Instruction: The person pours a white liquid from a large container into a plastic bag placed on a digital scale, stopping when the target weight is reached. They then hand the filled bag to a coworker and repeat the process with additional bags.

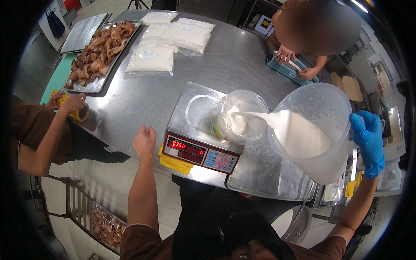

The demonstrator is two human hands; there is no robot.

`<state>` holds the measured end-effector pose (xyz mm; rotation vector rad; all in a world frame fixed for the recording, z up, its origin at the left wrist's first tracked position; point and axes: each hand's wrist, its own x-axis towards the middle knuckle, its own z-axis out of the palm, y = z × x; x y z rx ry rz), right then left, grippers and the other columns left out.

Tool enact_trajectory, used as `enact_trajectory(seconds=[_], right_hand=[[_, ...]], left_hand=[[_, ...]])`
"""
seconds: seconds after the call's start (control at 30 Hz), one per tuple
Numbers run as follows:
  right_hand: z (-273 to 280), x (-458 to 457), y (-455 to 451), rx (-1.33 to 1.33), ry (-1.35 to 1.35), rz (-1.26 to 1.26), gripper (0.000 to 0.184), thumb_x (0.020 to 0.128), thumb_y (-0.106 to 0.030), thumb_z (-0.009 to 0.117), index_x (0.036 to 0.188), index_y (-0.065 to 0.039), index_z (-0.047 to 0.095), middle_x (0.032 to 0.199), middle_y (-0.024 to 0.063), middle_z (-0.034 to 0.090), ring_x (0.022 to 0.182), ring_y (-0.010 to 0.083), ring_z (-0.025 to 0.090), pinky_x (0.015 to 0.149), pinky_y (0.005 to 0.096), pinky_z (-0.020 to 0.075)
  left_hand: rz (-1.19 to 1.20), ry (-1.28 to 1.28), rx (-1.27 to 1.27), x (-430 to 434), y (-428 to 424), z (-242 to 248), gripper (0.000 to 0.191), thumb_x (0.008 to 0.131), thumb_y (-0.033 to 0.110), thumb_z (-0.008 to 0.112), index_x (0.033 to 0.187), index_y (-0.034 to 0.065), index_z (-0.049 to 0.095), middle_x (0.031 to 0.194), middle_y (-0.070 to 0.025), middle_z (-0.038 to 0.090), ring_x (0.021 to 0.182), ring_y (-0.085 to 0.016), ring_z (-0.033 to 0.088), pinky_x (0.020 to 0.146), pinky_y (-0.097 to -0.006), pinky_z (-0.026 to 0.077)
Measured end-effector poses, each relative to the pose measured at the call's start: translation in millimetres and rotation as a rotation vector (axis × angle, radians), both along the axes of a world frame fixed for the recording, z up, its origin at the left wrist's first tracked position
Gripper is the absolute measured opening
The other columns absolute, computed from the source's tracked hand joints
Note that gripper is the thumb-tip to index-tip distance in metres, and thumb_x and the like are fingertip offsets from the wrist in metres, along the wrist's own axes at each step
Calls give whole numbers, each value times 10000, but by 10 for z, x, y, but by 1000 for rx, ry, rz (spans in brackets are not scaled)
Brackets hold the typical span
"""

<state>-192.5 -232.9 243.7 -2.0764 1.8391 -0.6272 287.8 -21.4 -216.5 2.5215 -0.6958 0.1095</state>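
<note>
My right hand (369,139), in a blue glove, grips the handle side of a large translucent plastic pitcher (312,165). The pitcher is tilted left, and white liquid (299,133) streams from its spout into a clear plastic bag (256,104). That bag lines a round tub (218,128) standing on a digital scale (198,97). Red digits glow on the scale's front panel (201,152). My bare left hand (144,141) is curled into a loose fist at the table's near edge, left of the scale, with nothing visible in it.
Several sealed bags of white contents (151,60) lie on the steel table (143,97). Cooked meat pieces (97,55) fill a metal tray at left. One person handles a tape roll (83,113); another works over a teal device (279,66). A yellow cloth (175,164) lies under the scale.
</note>
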Motion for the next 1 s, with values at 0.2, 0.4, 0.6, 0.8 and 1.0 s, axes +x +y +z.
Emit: enact_trajectory(seconds=[0.2, 0.4, 0.6, 0.8, 1.0], right_hand=[[45, 30, 16, 16, 31, -5, 801, 801, -584, 841, 1270, -5, 548, 1128, 164, 652, 972, 243, 683, 788, 346, 591], [61, 46, 23, 3, 25, 3, 738, 819, -531, 850, 1234, 4, 556, 1066, 134, 653, 876, 194, 665, 742, 312, 570], [65, 22, -5, 21, -18, 20, 664, 847, -465, 852, 1210, 6, 556, 1027, 106, 649, 808, 155, 631, 705, 293, 543], [71, 23, -39, 49, -20, 23, 647, 856, -468, 844, 1200, -3, 556, 1031, 101, 650, 829, 150, 636, 715, 292, 546], [73, 40, -31, 51, -12, 26, 630, 859, -468, 841, 1189, -10, 561, 1034, 97, 651, 826, 151, 637, 716, 292, 547]], left_hand=[[1, -10, 5, -1, -6, -4, 319, 946, 364, 651, 784, 93, 612, 714, -160, 677, 701, -424, 665, 615, -529, 488], [9, 23, 20, 0, -4, 24, 323, 947, 370, 652, 791, 90, 613, 716, -153, 680, 707, -419, 669, 624, -521, 494], [8, 51, 15, -16, 11, 50, 326, 953, 364, 645, 806, 76, 605, 728, -159, 681, 724, -420, 673, 640, -509, 501], [-1, 40, 1, -21, 17, 31, 322, 957, 353, 639, 805, 71, 604, 718, -163, 673, 722, -429, 667, 635, -516, 495], [-5, 14, -6, -10, 4, 29, 317, 951, 353, 651, 780, 88, 611, 692, -152, 669, 696, -429, 666, 613, -524, 494]])
